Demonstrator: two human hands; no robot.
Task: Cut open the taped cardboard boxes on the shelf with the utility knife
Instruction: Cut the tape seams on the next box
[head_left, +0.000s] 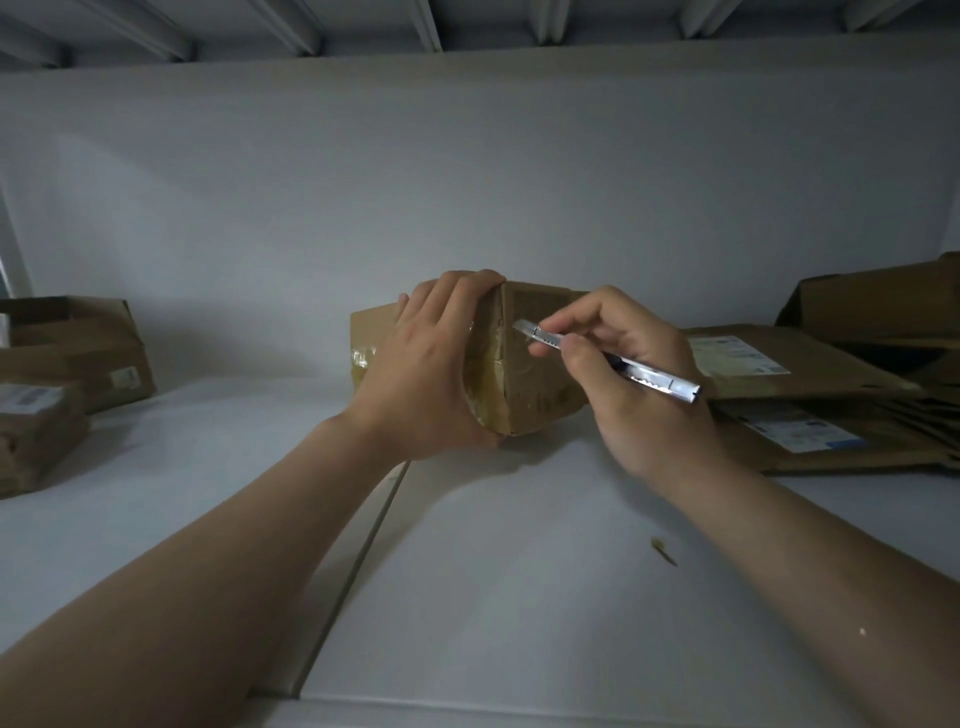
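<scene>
A small brown cardboard box (540, 384) wrapped in clear tape stands on the white shelf (493, 571), a corner edge turned toward me. My left hand (431, 374) grips its left side, fingers over the top edge and thumb under the lower corner. My right hand (634, 384) holds a silver utility knife (644, 371) like a pen. The knife's tip (519, 326) rests on the box's right face near the taped corner edge.
Taped boxes (67, 358) are stacked at the left edge of the shelf. Flattened and opened boxes with white labels (810, 395) pile up at the right. A small cardboard scrap (664, 551) lies on the shelf. A seam (358, 561) runs across the shelf surface.
</scene>
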